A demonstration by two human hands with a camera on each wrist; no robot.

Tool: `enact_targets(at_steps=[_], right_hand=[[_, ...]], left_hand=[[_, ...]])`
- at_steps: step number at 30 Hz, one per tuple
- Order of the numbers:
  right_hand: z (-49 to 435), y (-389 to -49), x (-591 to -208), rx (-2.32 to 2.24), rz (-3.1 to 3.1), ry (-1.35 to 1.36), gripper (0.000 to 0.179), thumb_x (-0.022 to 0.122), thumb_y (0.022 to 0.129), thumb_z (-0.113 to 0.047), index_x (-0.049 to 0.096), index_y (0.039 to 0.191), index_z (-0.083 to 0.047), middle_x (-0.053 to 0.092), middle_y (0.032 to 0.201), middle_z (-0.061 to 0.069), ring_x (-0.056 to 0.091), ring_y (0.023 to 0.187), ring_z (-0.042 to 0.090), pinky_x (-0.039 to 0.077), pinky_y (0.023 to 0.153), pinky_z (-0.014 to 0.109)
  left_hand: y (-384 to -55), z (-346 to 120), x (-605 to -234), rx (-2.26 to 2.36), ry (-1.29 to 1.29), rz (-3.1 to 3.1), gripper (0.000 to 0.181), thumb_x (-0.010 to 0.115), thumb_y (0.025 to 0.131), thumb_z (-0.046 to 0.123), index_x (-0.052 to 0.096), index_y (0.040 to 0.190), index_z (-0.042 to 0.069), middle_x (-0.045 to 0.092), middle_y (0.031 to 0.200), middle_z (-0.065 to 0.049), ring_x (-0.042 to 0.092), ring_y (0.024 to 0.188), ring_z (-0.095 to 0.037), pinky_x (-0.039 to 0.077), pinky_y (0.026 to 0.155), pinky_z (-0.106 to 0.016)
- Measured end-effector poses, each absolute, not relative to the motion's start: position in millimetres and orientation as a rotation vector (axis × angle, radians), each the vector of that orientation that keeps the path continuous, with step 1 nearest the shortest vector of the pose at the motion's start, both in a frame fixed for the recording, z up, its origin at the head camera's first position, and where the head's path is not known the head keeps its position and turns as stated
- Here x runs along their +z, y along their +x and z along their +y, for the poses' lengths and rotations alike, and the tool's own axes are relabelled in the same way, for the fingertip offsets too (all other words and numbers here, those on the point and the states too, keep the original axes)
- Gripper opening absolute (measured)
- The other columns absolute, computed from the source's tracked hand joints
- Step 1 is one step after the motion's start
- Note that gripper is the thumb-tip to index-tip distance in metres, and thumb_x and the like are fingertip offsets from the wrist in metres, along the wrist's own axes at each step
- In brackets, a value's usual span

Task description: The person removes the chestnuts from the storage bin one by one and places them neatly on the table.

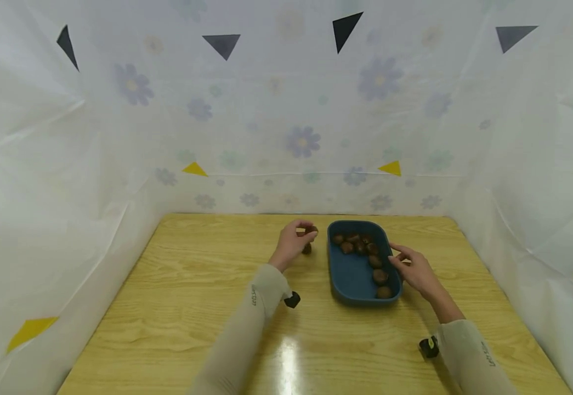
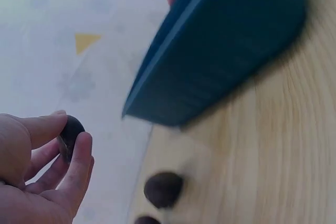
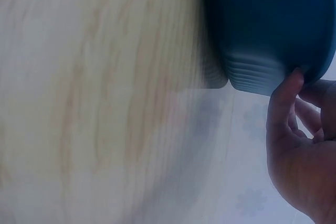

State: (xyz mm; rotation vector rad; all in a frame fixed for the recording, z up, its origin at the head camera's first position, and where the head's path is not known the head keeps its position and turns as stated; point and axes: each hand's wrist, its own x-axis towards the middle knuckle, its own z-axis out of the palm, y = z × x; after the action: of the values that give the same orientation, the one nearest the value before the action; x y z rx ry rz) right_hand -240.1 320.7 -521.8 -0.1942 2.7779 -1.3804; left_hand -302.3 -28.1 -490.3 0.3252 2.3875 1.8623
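Observation:
My left hand (image 1: pixel 291 245) pinches a brown chestnut (image 2: pixel 72 136) between thumb and fingers, just left of a dark blue rectangular tub (image 1: pixel 354 280). In the left wrist view, another chestnut (image 2: pixel 164 189) lies on the table below that hand, and part of one more (image 2: pixel 147 220) shows at the lower edge. Several chestnuts (image 1: pixel 380 276) sit inside the tub, along its far end and right side. At the tub's right wall, my right hand (image 1: pixel 417 274) grips the rim, thumb and fingers on either side of it.
The tub stands on a light wood-grain table (image 1: pixel 177 291), right of the middle. White sheeting with flower prints (image 1: pixel 303 141) rises behind the table and on both sides. Black, grey and yellow triangles (image 1: pixel 194 169) are stuck on it.

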Motion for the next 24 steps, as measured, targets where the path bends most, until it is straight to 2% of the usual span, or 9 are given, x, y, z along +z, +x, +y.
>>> enact_targets(at_steps=[6,14,24], right_hand=[[320,-240,-521,-1.369,2.782,-0.200,0.058,0.051,0.111,-0.032,0.037,0.160,-0.005,0.061,0.112,0.023,0.066,0.084,0.018,0.055,0.058,0.036],[320,-241,-523,-1.347,2.803,-0.194,0.058,0.051,0.111,-0.033,0.038,0.160,-0.004,0.061,0.110,0.022,0.067,0.091,0.022,0.053,0.057,0.035],[320,-242,-522,-1.370,2.782,-0.198,0.058,0.052,0.111,-0.033,0.038,0.160,-0.005,0.061,0.109,0.022,0.064,0.079,0.019,0.053,0.057,0.036]], left_hand=[[-308,-61,-506,1.856,0.199,2.505,0.032,0.068,0.103,0.020,0.064,0.133,0.011,0.064,0.132,-0.010,0.064,0.118,-0.028,0.060,0.092,-0.041],[-308,-86,-519,1.811,0.078,2.604,0.035,0.069,0.102,0.016,0.062,0.133,0.002,0.062,0.132,-0.015,0.064,0.117,-0.032,0.057,0.097,-0.045],[-306,-98,-531,1.755,-0.054,2.644,0.029,0.069,0.100,0.009,0.064,0.128,0.001,0.065,0.127,-0.018,0.063,0.114,-0.034,0.055,0.098,-0.048]])
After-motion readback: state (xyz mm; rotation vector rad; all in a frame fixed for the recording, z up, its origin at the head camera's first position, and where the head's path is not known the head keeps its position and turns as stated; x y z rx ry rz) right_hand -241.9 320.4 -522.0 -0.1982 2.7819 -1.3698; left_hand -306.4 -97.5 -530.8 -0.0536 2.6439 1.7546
